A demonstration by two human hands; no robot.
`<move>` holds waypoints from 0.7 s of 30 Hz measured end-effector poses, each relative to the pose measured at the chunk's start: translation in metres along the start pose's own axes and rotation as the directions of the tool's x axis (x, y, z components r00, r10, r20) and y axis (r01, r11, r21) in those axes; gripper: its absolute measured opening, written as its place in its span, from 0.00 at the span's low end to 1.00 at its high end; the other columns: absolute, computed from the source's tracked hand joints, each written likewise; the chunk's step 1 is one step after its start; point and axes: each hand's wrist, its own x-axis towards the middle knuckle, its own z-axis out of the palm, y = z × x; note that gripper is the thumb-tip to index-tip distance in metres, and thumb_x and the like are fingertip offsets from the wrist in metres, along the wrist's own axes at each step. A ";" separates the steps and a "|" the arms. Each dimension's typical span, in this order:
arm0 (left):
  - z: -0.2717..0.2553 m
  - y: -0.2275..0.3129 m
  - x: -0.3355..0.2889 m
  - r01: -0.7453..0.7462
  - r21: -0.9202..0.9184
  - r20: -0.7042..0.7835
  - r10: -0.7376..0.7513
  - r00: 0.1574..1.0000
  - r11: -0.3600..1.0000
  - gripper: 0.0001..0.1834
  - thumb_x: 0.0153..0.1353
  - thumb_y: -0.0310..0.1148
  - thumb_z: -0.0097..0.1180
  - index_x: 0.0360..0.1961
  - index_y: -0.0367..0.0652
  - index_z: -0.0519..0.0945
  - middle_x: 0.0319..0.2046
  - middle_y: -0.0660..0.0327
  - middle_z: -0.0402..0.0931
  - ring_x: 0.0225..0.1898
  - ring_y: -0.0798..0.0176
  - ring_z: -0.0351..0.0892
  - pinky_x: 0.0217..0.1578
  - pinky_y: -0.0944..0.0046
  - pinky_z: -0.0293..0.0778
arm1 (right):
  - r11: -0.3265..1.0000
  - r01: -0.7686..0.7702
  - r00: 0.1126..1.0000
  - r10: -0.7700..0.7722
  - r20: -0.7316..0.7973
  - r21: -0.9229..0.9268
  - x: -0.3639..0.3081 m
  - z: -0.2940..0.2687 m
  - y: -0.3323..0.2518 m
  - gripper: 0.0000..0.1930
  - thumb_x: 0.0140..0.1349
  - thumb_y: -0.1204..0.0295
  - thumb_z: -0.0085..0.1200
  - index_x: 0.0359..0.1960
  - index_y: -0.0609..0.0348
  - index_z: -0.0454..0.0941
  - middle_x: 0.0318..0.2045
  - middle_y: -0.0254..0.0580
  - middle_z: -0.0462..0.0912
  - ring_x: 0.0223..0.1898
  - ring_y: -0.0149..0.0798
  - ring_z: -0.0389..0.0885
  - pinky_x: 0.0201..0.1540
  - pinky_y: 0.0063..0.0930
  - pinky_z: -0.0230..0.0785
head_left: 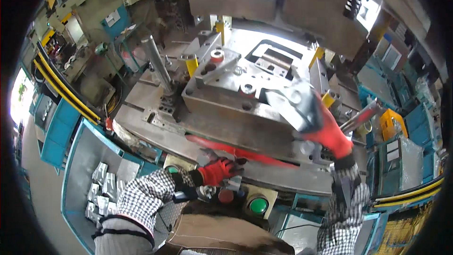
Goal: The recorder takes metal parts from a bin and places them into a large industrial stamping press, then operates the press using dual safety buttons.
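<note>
My right hand [330,132], in a red glove, is closed around a shiny bent sheet-metal part [292,106] above the right side of the steel die [226,101]. Motion smears the part and the fingers. Close to the front edge of the press bed, my left hand [218,171], also red-gloved, has its fingers curled at a long, thin red bar [264,157]. This bar slants across in front of the die and is blurred; its kind is hard to make out. A metal guide post [158,66] stands left of the die.
Below the bed edge, a control box carries a green button [258,205] and a red button [226,196]. A blue-edged bin [75,179] at left holds several metal parts [108,186]. Yellow-black rails [66,89] flank the left side. The upper press block [231,4] hangs over the die.
</note>
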 end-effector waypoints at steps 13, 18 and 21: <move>-0.102 -0.002 -0.130 0.243 -0.441 -0.174 -0.347 0.922 0.864 0.49 0.58 0.48 0.71 0.78 0.44 0.67 0.73 0.44 0.68 0.72 0.37 0.69 0.74 0.39 0.63 | 0.925 -0.258 0.737 0.376 0.562 -0.279 0.270 0.055 0.108 0.56 0.63 0.41 0.69 0.87 0.40 0.49 0.78 0.58 0.68 0.72 0.54 0.72 0.71 0.43 0.66; -0.088 -0.019 -0.196 0.334 -0.564 -0.282 -0.556 0.782 0.755 0.45 0.58 0.41 0.71 0.75 0.39 0.71 0.68 0.42 0.74 0.70 0.36 0.72 0.72 0.42 0.66 | 0.929 -0.064 0.937 0.182 0.298 -0.365 0.245 0.079 0.147 0.42 0.68 0.46 0.65 0.80 0.46 0.63 0.72 0.62 0.73 0.70 0.61 0.74 0.71 0.50 0.67; -0.074 -0.022 -0.215 0.517 -0.532 -0.322 -0.725 0.609 0.671 0.46 0.58 0.40 0.72 0.76 0.36 0.69 0.69 0.39 0.72 0.71 0.33 0.70 0.72 0.43 0.66 | 0.834 0.073 0.993 -0.109 -0.034 -0.547 0.219 0.105 0.106 0.38 0.64 0.55 0.71 0.74 0.53 0.72 0.66 0.60 0.78 0.67 0.62 0.76 0.68 0.52 0.71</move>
